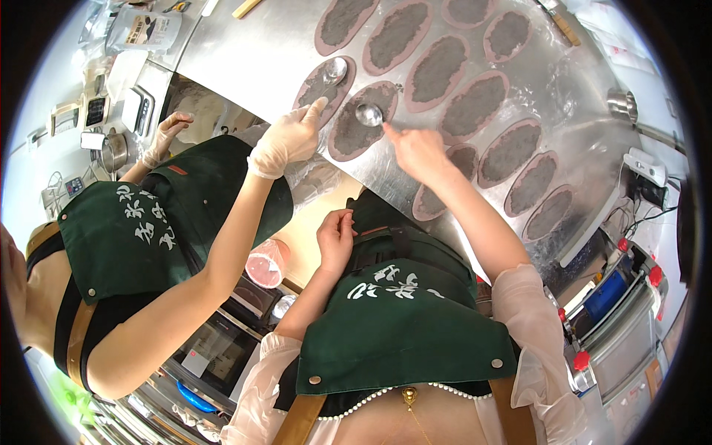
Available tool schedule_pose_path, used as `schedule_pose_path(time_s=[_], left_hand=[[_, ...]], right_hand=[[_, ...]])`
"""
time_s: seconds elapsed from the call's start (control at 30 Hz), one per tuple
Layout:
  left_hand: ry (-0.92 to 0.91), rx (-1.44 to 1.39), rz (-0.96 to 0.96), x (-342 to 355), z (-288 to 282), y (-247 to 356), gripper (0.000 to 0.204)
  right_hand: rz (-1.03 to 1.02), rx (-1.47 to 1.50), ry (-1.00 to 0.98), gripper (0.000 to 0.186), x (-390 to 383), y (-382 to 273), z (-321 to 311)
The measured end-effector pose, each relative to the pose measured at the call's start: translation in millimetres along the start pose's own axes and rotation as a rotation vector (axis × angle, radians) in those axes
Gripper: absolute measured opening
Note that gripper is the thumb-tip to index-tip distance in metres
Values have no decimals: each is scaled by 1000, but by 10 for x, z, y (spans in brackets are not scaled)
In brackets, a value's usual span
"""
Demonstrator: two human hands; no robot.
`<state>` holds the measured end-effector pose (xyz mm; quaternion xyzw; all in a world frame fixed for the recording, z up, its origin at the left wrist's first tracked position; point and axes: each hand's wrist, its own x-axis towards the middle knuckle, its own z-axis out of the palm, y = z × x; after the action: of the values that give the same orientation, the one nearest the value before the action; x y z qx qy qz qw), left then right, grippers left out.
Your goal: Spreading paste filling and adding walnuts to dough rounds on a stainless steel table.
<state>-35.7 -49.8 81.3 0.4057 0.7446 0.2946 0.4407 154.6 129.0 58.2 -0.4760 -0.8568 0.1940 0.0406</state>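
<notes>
My right hand (419, 152) grips a metal spoon (368, 114), its bowl on the grey filling of an oval pink-rimmed piece (348, 137) lying on the steel worktop (230, 44). My left hand (334, 237) hangs low at the dark green apron (400, 341), fingers curled, with nothing visible in them. Several similar ovals (437, 70) lie in rows to the right and above. Just left of my spoon, a co-worker's gloved hand (289, 141) holds another spoon (334, 72) over a neighbouring oval (308, 95).
The co-worker in an apron (104, 230) stands close at my left, other gloved hand (170, 130) near a scale (137, 107). A pouch (144, 31) lies upper left, a metal cup (621, 104) and power strip (641, 163) at right. A machine with red knobs (608, 319) stands lower right.
</notes>
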Motion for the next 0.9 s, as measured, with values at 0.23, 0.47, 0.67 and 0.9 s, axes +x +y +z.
schedule_pose_path(time_s=[0.23, 0.47, 0.67, 0.9], left_hand=[[-13, 5, 1, -4, 27, 14, 13], [-28, 21, 17, 15, 1, 34, 14], [-72, 7, 22, 28, 10, 1, 16], [-147, 80, 112, 88, 105, 71, 15]], right_hand=[[126, 91, 63, 42, 98, 145, -193], [278, 165, 91, 38, -24, 42, -257], [416, 270, 381, 35, -963, 223, -499], [554, 187, 332, 33, -2003, 250, -128]])
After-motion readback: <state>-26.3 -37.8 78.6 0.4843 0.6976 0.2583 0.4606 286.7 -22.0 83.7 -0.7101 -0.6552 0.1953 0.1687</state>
